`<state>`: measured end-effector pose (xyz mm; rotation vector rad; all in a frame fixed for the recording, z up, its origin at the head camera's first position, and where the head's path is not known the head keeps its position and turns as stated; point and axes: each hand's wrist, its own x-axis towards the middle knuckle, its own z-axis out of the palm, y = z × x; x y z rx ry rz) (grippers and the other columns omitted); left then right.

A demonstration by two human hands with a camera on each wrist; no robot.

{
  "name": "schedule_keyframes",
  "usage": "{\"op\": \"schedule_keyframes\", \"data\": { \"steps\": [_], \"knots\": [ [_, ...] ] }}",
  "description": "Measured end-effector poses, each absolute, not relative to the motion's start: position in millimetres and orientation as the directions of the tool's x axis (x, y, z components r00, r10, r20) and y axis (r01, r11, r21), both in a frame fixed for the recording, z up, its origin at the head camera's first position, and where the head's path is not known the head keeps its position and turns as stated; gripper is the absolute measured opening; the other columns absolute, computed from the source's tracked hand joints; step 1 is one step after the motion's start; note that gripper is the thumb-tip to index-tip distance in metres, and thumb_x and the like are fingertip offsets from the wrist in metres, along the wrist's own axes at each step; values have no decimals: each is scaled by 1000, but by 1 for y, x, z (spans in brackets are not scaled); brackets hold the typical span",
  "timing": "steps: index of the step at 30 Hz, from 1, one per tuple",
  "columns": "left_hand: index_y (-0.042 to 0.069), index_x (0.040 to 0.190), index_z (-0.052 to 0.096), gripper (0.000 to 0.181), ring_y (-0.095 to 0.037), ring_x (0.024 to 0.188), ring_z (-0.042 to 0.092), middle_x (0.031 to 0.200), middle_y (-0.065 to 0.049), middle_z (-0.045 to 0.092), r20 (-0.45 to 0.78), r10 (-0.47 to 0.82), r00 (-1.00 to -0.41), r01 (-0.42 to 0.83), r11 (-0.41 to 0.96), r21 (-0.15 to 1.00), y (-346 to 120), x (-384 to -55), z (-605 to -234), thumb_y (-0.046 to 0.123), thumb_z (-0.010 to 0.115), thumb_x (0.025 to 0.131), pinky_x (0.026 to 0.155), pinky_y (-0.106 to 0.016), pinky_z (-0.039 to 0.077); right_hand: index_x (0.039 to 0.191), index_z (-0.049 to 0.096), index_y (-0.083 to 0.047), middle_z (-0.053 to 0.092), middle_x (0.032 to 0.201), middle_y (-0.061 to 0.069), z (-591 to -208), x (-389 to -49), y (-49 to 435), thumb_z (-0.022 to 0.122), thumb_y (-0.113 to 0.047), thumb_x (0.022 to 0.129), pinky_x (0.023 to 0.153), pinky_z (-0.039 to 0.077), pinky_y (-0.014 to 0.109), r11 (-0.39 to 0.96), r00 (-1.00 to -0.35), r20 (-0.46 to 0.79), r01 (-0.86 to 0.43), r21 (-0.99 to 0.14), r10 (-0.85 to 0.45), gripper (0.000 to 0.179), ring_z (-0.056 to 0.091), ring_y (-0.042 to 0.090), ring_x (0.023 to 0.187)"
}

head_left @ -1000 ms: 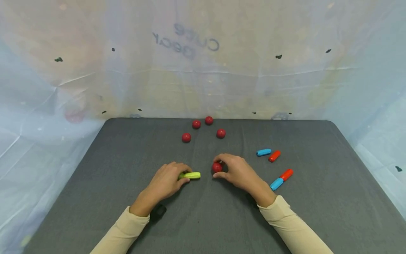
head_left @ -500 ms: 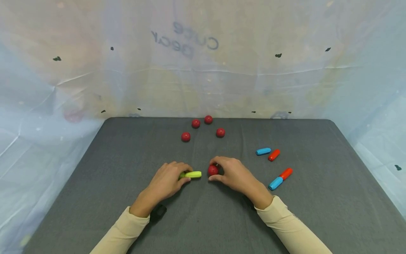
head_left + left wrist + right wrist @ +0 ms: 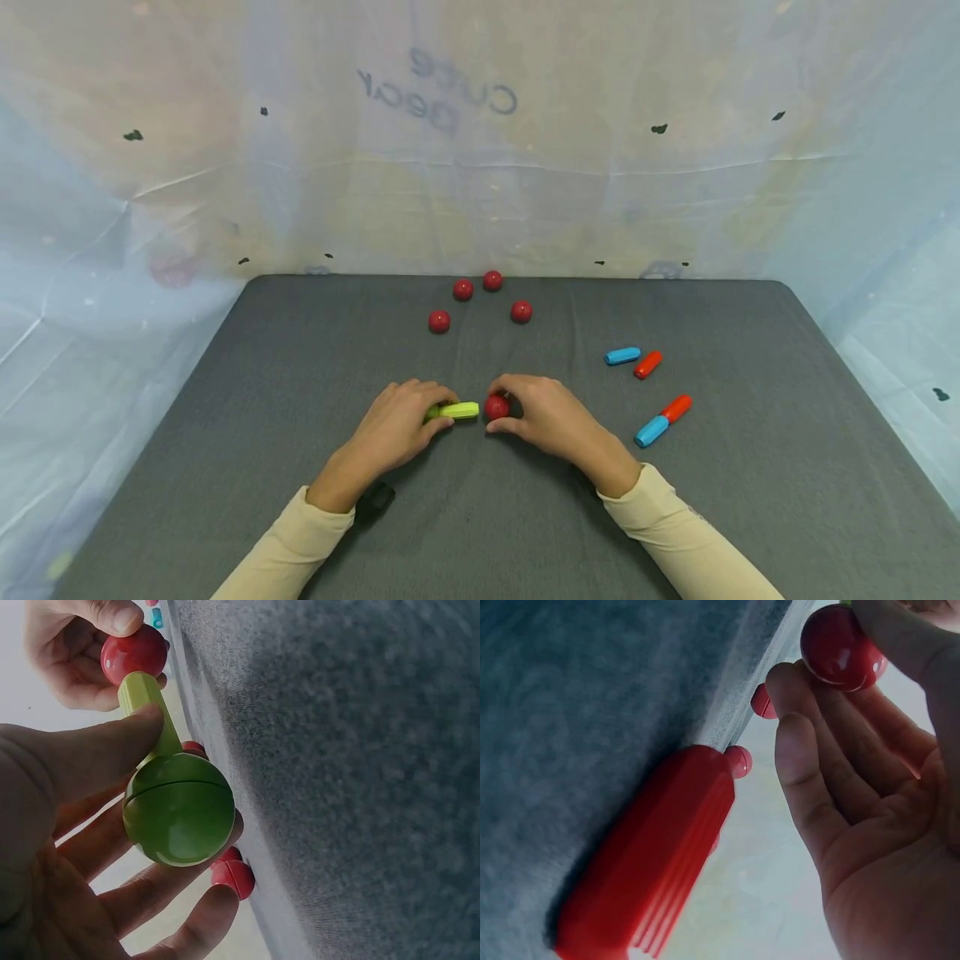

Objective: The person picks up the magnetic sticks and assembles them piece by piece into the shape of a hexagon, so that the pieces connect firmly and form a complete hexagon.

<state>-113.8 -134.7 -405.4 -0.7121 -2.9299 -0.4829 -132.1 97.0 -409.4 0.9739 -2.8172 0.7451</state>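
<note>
In the head view my left hand (image 3: 401,422) pinches a yellow-green stick (image 3: 461,411) between thumb and fingers, low over the table and pointing right. A shiny green ball (image 3: 180,814) sits at the stick's near end, mostly hidden under the hand in the head view. My right hand (image 3: 558,419) grips a red ball (image 3: 496,407) between thumb and fingertips, just right of the stick's tip. From the left wrist, the stick's far end (image 3: 138,688) overlaps this red ball. In the right wrist view the ball (image 3: 841,646) shows a glossy surface.
Several red balls (image 3: 462,289) lie near the back edge of the grey table (image 3: 337,333). On the right are a blue stick (image 3: 622,356) beside a red stick (image 3: 648,364), and another blue stick (image 3: 651,431) end to end with a red one (image 3: 677,407). A printed sheet (image 3: 480,192) hangs behind.
My right hand has moved left and slightly nearer me with the red ball, narrowing the gap to the stick's tip. The left hand has stayed nearly still.
</note>
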Motion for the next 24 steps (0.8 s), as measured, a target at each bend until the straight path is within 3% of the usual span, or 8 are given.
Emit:
{"op": "schedule_keyframes", "data": {
  "steps": [24],
  "knots": [
    [20, 102, 72, 22, -12, 84, 60, 98, 7, 70, 158, 453, -877, 480, 828, 291, -134, -114, -407, 26, 77, 81, 75, -38, 45, 107, 68, -20, 66, 92, -11, -410, -131, 95, 80, -38, 77, 74, 51, 29, 670, -784, 203, -611, -422, -587, 37, 60, 5, 80]
  ]
}}
